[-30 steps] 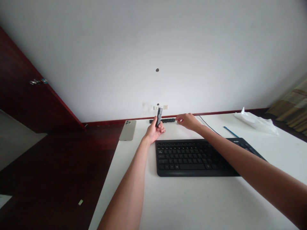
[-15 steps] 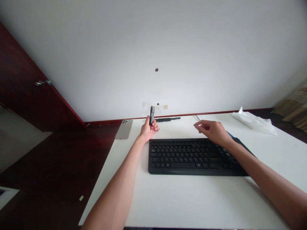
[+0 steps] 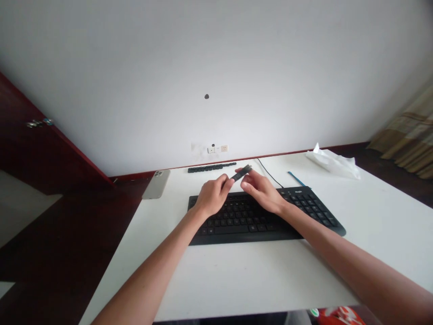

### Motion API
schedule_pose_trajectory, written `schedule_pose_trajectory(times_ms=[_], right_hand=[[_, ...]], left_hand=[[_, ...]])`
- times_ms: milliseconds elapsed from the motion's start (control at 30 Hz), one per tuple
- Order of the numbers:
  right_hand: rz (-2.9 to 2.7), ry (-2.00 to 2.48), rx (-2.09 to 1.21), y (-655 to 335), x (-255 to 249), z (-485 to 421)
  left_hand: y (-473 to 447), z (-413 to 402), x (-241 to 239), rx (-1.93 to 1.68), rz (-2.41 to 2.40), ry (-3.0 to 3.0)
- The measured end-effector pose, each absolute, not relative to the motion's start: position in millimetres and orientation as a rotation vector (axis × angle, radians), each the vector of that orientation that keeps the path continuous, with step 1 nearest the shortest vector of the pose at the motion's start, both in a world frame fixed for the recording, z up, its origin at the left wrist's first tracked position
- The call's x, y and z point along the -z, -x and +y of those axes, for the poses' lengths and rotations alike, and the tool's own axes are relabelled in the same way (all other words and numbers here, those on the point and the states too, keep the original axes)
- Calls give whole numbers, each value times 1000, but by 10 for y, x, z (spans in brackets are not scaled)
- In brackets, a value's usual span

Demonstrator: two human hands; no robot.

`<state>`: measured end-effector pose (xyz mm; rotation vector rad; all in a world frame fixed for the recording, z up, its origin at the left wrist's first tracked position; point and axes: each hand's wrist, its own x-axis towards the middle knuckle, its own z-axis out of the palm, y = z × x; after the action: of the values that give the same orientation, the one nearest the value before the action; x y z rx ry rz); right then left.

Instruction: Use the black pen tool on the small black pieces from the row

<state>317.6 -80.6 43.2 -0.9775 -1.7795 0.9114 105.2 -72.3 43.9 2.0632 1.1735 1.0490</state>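
My left hand (image 3: pixel 212 196) is closed on one end of a small dark grey stick-like tool (image 3: pixel 244 171), held above the back of a black keyboard (image 3: pixel 304 210). My right hand (image 3: pixel 262 192) is beside it, fingers curled and touching the tool's other end. Both hands hover over the keyboard's upper rows on the white table (image 3: pixel 257 275). A row of loose black keycaps (image 3: pixel 211 167) lies along the table's far edge, behind the hands.
A phone (image 3: pixel 156 184) lies face down at the table's far left corner. The keyboard's black cable (image 3: pixel 269 172) runs back to the wall. A blue pen (image 3: pixel 297 178) and a crumpled white plastic bag (image 3: pixel 333 163) lie at the far right. Dark red floor lies to the left.
My left hand brought the tool down and right, tilting it from upright to nearly flat. My right hand came in from the right and met it over the keyboard. The view shifted.
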Motion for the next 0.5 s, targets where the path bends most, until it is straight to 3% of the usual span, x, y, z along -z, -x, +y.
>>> schedule_pose_trajectory(times_ms=[267, 500], right_hand=[[-1190, 988, -988, -3288, -379, -552], [-753, 800, -1316, -3358, -430, -499]], left_hand=[[-1270, -882, -395, -877, 1138, -2240], [-1324, -945, -377, -677, 1159, -2255]])
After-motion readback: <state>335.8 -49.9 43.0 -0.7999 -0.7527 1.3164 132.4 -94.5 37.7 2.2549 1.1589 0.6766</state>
